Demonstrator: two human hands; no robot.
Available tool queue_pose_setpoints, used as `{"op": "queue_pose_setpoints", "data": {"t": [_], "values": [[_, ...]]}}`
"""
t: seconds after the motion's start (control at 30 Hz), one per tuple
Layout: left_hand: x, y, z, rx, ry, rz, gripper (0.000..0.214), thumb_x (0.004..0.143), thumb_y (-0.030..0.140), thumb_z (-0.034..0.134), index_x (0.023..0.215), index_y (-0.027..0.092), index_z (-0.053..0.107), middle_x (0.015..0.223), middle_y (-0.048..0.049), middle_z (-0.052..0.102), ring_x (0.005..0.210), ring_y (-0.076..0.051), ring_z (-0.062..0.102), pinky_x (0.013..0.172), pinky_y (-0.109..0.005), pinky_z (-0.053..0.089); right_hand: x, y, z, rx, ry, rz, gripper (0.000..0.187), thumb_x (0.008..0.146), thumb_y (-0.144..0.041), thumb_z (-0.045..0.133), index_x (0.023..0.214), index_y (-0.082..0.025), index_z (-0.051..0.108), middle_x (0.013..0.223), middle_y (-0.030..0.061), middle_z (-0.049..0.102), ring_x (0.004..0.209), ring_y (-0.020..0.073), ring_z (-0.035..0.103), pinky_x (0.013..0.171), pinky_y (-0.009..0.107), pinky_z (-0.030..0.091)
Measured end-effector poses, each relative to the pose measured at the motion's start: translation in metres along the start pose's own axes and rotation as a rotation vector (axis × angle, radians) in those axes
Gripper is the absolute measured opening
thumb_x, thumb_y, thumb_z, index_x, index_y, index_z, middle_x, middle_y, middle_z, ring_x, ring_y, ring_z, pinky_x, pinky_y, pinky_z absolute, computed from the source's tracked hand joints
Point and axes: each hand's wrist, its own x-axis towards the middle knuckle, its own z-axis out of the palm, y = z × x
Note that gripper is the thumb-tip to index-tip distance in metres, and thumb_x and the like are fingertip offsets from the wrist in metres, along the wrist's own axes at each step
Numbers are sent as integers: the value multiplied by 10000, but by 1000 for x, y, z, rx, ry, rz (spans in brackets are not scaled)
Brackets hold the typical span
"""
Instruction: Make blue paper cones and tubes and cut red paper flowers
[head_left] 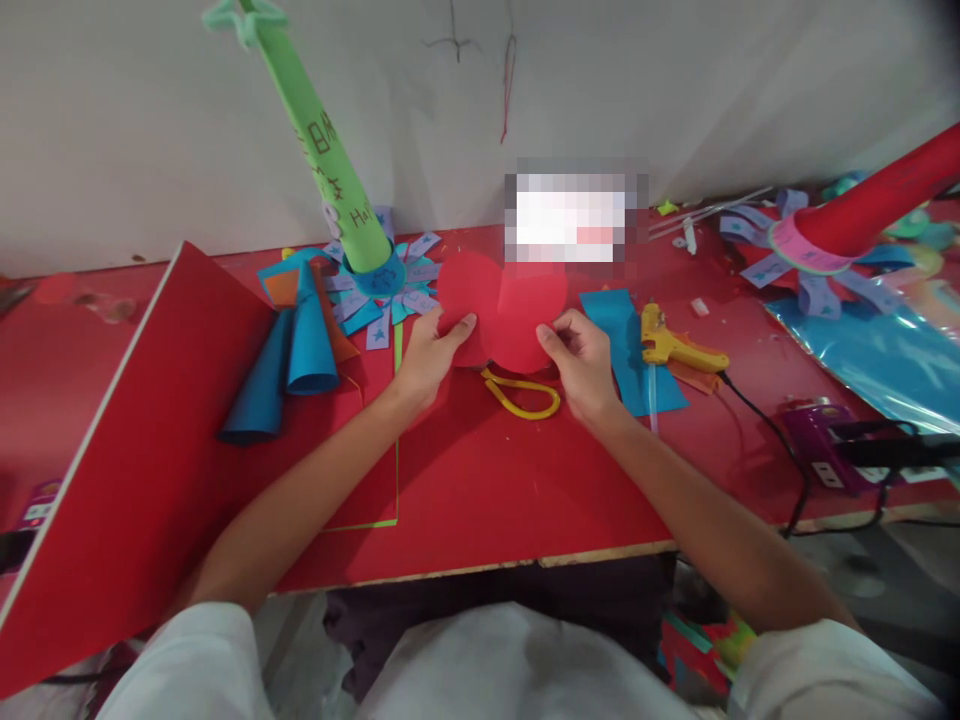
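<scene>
A red paper cut-out (501, 308) with rounded lobes is held upright over the red table (480, 480). My left hand (429, 352) pinches its left edge, fingers closed on the paper. My right hand (579, 360) grips its lower right edge the same way. Just below the paper, between my hands, lie yellow-handled scissors (523, 393) flat on the table.
A yellow glue gun (675, 348) with a black cord rests on blue paper (631, 350) at right. Blue paper cones (289, 355) and a green tube (319, 140) on a blue paper flower stand at left. A large red sheet (127, 450) leans far left. A purple power strip (829, 440) sits right.
</scene>
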Motion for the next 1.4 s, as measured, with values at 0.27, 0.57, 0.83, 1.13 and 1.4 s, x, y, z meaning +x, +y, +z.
{"op": "queue_pose_setpoints", "data": {"t": [0.27, 0.57, 0.83, 1.13, 1.4], "values": [[-3, 1, 2, 110, -23, 46, 377, 823, 518, 870, 1001, 196, 789, 1105, -89, 829, 1025, -275, 772, 997, -472, 628, -2, 15, 4, 208, -83, 167, 496, 792, -661, 869, 1023, -252, 711, 1139, 100, 796, 1065, 303, 747, 898, 463, 650], [4, 1, -3, -8, -72, -21, 391, 761, 520, 920, 926, 194, 780, 1019, -58, 825, 943, -216, 764, 912, -367, 625, 4, 21, -3, 109, 26, 153, 375, 802, -568, 892, 916, -235, 760, 996, 75, 816, 927, 284, 770, 841, 455, 655], [8, 2, -5, 59, -56, 39, 496, 714, 422, 949, 1109, 191, 758, 1154, -101, 821, 1043, -263, 783, 980, -443, 645, 0, 20, 4, 179, -90, 125, 581, 784, -665, 878, 1159, -246, 734, 1226, 103, 811, 1116, 312, 767, 998, 494, 649], [9, 3, -8, 56, -40, 10, 457, 702, 368, 949, 1070, 184, 752, 1075, -85, 832, 934, -236, 795, 864, -390, 670, -3, 13, 8, 248, -171, 155, 673, 840, -701, 816, 1334, -264, 683, 1344, 119, 775, 1232, 325, 751, 1098, 530, 624], [8, 7, -6, 78, -50, 34, 459, 719, 403, 950, 1063, 197, 725, 1095, -81, 818, 968, -237, 794, 909, -405, 671, -8, 10, 11, 195, -49, 121, 615, 834, -639, 844, 1287, -252, 688, 1351, 132, 770, 1215, 324, 750, 1091, 534, 624]]}}
